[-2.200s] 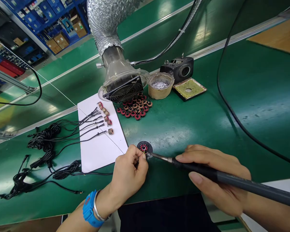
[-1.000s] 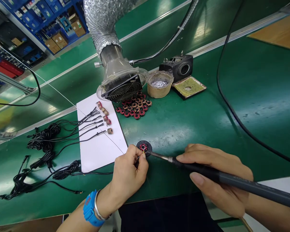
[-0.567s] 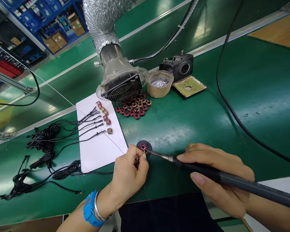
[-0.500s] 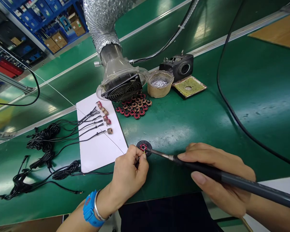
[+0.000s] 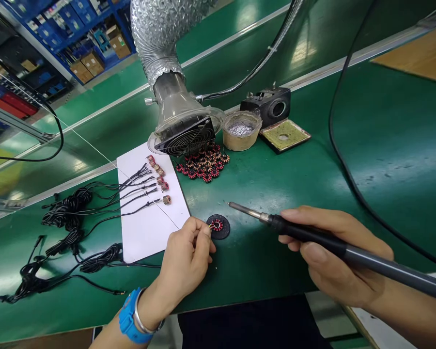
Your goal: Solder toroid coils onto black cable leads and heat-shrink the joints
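My right hand (image 5: 343, 257) is wrapped round the dark handle of a soldering iron (image 5: 308, 236). The iron's bare tip points left, in the air a little above and to the right of a small red-wound ring coil (image 5: 217, 224). That coil lies on a round black pad (image 5: 222, 234) on the bench. Beside the pad's left edge, my left hand (image 5: 189, 252) pinches thin wire ends of a black cable (image 5: 141, 265), with yellow showing at the fingertips. A fine solder wire (image 5: 90, 141) runs from the upper left to this hand; its end is hidden by the fingers.
Bundled black cables (image 5: 70, 206) and several coils lie on and beside a white board (image 5: 148, 232). Behind stand a fume extractor hood (image 5: 185, 138), a pile of ring coils (image 5: 205, 167), a tub of solder scraps (image 5: 240, 138), a sponge tray (image 5: 285, 136) and a black holder (image 5: 267, 106).
The soldering iron's tip has left the coil and moved up and to the right. My left hand has shifted slightly left, uncovering more of the pad.
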Motion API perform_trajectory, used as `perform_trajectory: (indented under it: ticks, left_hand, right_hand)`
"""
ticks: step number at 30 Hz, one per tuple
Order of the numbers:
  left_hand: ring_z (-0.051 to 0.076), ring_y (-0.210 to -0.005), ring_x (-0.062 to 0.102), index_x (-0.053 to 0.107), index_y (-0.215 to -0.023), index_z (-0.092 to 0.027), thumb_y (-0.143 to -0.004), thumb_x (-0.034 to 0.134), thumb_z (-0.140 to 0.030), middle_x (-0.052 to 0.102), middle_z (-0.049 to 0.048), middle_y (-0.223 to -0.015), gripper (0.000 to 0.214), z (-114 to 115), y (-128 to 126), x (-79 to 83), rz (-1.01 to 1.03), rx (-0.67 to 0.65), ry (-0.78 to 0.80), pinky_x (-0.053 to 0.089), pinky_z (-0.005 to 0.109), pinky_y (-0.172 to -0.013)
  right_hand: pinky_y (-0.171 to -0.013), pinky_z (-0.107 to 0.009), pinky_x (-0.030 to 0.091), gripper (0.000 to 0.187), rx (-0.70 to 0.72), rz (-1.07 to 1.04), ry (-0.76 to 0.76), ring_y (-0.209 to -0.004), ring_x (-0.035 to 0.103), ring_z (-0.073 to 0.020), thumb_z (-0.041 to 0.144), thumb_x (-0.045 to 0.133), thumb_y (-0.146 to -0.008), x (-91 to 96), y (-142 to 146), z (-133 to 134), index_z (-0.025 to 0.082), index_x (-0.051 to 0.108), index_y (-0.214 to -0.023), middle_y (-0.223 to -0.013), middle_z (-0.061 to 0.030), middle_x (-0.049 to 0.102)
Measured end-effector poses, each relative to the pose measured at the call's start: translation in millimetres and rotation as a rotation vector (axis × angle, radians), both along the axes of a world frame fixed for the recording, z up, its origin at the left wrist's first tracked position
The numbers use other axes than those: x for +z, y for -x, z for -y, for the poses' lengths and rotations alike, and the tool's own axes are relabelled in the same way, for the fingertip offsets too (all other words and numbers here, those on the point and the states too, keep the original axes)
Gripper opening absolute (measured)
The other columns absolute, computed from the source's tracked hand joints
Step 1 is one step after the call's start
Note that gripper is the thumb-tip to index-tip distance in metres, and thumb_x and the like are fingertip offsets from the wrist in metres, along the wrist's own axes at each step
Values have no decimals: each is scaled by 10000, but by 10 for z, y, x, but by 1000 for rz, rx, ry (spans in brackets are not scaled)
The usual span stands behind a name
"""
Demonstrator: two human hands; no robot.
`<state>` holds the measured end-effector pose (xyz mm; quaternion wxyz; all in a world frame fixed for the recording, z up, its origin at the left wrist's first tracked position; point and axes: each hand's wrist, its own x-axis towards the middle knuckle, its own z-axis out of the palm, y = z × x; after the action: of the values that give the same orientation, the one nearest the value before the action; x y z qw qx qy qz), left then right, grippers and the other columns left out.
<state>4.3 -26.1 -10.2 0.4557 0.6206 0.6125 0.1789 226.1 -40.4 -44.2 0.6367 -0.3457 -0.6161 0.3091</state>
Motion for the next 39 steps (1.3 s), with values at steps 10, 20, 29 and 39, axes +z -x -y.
perform_trajectory:
  ticks: [10,20,29,39]
  left_hand:
    - [90,-511,592,501,-891,-223,-999,353,-389,653,-49,-673,247,-32,68,-1,-17,-18,6,436,202,-506]
    - [104,-503,588,486,-920,-214,-1005,323,-402,663,-32,-686,263,-55,72,-4,-25,-29,15,448,222,-512]
    - [103,-532,582,466,-889,-215,-1009,330,-380,632,-34,-667,245,-62,76,10,-23,-75,13,441,226,-550]
    - [102,-575,590,475,-931,-205,-998,352,-297,664,10,-798,168,-50,94,8,-16,-146,6,457,235,-591]
  right_hand:
    - [-421,-266,498,388,-3,79,-39,-549,597,-149,161,521,-915,174,82,-149,235,589,-1290,-675,-24,637]
    - [-671,-161,543,205,90,328,-133,-717,659,-83,81,538,-890,360,281,-464,180,581,-1064,-905,-15,694]
    - [-674,-207,485,258,191,424,-63,-692,589,-103,63,534,-796,63,478,-476,192,540,-1019,-783,13,618]
    - [-664,-231,453,252,267,480,-95,-698,557,-118,65,491,-839,-111,512,-467,194,540,-1050,-809,6,628]
